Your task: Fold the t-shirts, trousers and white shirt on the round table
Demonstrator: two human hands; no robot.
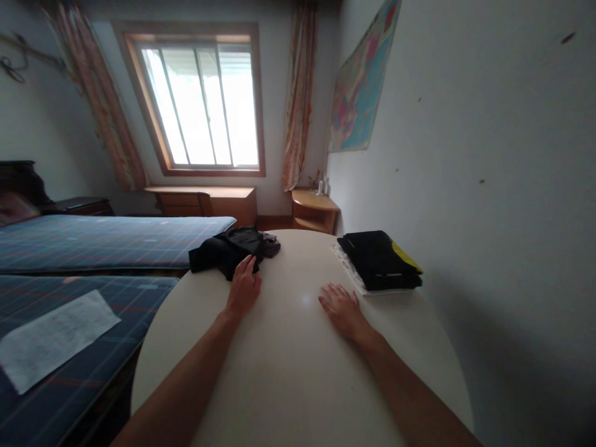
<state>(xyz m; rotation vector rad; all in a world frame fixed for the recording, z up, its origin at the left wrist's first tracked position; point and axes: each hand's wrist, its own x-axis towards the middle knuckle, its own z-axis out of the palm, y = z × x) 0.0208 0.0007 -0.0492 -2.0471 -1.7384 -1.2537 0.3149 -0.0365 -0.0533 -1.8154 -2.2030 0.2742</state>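
Left hand (244,284): fingers extended, relaxed, tips at the near edge of a rumpled heap of black and grey cloth (221,252); no grip evident, contact unconfirmed.
Right hand (341,307): open, palm down on the round, cream-coloured tabletop (298,372), holding nothing, near a flat stack of folded black, yellow and white cloth (367,256).
Folded stack: far right of the tabletop, fairly neat; judged done.
Rumpled heap: far left, loose and unfolded; judged outstanding.
Progress: judged partial; the number of pieces remaining cannot be told.
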